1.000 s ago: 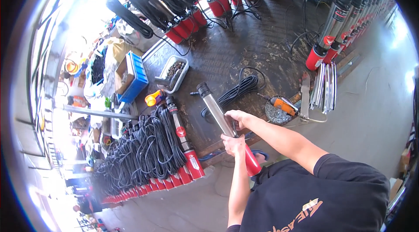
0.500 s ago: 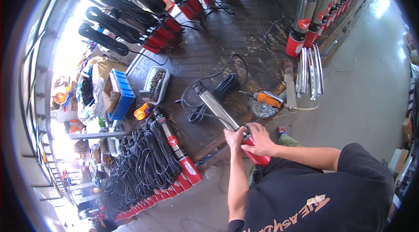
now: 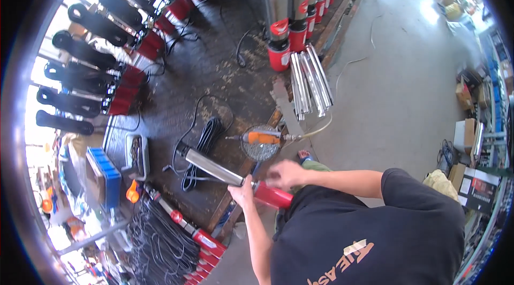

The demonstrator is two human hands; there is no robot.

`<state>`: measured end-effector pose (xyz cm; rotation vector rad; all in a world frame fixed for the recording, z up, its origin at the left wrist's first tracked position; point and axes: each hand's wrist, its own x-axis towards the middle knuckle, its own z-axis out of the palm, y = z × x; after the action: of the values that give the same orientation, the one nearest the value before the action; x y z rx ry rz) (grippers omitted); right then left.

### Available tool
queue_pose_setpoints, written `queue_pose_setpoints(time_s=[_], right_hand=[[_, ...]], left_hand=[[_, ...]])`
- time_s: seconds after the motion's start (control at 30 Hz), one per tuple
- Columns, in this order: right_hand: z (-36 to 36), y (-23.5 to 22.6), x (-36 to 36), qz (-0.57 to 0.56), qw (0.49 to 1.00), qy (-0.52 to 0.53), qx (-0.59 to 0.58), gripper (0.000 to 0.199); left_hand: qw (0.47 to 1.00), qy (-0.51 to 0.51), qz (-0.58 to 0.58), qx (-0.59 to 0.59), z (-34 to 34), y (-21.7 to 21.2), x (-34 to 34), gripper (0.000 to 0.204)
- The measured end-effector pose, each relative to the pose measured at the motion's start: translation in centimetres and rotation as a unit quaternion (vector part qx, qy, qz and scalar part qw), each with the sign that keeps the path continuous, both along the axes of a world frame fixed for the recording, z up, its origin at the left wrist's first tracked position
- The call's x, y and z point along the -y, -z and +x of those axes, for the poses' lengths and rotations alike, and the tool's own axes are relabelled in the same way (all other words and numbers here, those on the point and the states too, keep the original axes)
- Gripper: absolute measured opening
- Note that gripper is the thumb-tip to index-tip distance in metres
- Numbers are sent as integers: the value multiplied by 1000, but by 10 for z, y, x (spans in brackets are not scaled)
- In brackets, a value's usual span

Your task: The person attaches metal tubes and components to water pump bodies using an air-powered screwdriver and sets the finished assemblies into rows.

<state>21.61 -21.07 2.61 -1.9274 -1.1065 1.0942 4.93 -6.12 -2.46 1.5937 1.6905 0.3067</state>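
Note:
I hold a long pump with a steel tube (image 3: 214,170) and a red end (image 3: 273,196), slanting up to the left above the dark floor. My left hand (image 3: 242,194) grips it where the steel meets the red part. My right hand (image 3: 286,173) is blurred, just above the red end; whether it grips the pump I cannot tell. A black cable (image 3: 206,143) runs from the pump's far tip to a coil on the floor.
An orange power tool (image 3: 263,138) lies across a round dish of small metal parts (image 3: 259,152). A bundle of steel tubes (image 3: 308,84) lies beyond it. Red-and-black pumps (image 3: 120,89) line the left. A grey tray (image 3: 136,155), a blue crate (image 3: 104,175) and cabled pumps (image 3: 176,226) are at lower left.
My right hand has slid from the steel tube down toward the red end and is now blurred. My left hand stays on the pump. My view has swung to the right.

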Motion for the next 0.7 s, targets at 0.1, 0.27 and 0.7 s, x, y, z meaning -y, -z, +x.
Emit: queue_pose_setpoints(time_s=[0.1,0.27,0.7], right_hand=[[92,-16,-22,90,950,280,107,24],[236,31,-13,-136,861,376,314,30],[268,11,5,-169,876,429,145,43]], left_hand=[[999,-11,-12,35,-7,-17,7,73],[987,-32,-26,155,-19,5,10,63],[975,-35,162,151,-44,-55,47,39]])
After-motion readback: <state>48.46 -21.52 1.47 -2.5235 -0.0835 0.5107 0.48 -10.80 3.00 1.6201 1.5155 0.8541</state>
